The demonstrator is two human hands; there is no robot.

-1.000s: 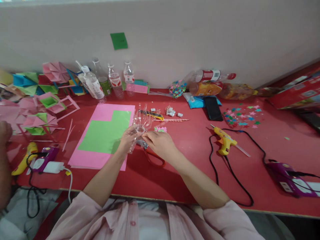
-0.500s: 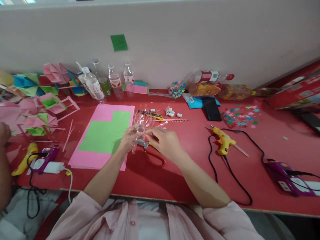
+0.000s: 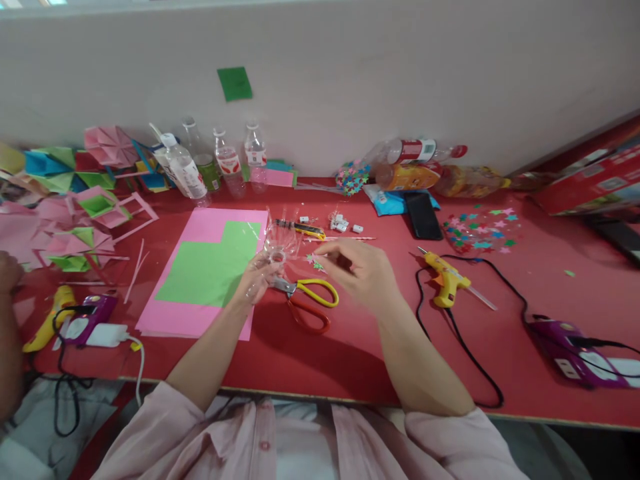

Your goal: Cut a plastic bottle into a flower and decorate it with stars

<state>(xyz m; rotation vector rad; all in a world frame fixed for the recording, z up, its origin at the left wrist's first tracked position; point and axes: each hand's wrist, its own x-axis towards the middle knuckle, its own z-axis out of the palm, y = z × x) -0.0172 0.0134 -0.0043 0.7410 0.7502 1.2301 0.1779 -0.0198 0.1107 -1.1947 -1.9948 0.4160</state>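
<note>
My left hand holds a clear plastic bottle top cut into strips that fan outward, its round neck facing up. To the right, my right hand has thumb and forefinger pinched together; whatever is between them is too small to make out. Several small star pieces lie on the table just left of those fingertips. Scissors with one yellow and one red handle rest below the hands. Behind the bottle top are a yellow and black cutter and small white pieces.
Pink and green sheets lie at left, near paper lanterns. Bottles stand by the wall. A yellow glue gun with a black cord, a phone and a star-decorated piece are at right. Another person's hand is at far left.
My right hand has moved right, away from the bottle top, uncovering the scissors' yellow handle and the small stars. My left hand still holds the bottle top, now tilted slightly differently.
</note>
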